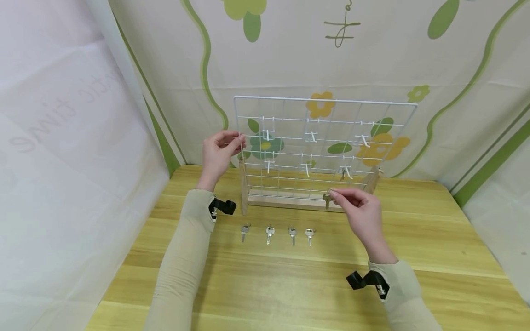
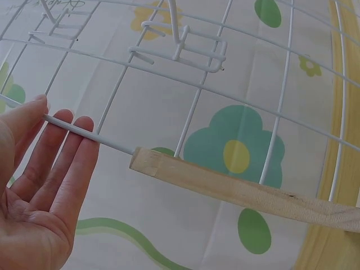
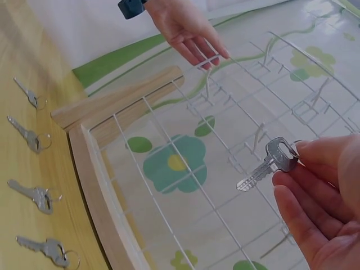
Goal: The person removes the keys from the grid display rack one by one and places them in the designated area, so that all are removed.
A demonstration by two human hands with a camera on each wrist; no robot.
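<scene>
A white wire grid rack [image 1: 290,138] with several white hooks [image 1: 312,136] stands upright in a wooden base [image 1: 290,201]. My left hand [image 1: 219,154] holds the rack's left edge wire, thumb on one side and fingertips on the other, just above the wooden post [image 2: 225,183]. My right hand [image 1: 360,209] pinches a silver key [image 3: 277,160] by its small ring, in front of the rack's lower right part. The key hangs blade down in the head view. Another key [image 1: 342,174] hangs at the lower right hook.
Several silver keys with rings lie in a row on the wooden table in front of the rack, from a left key [image 1: 244,232] to a right key [image 1: 309,236]. A white curtain [image 1: 281,59] with printed flowers hangs close behind the rack.
</scene>
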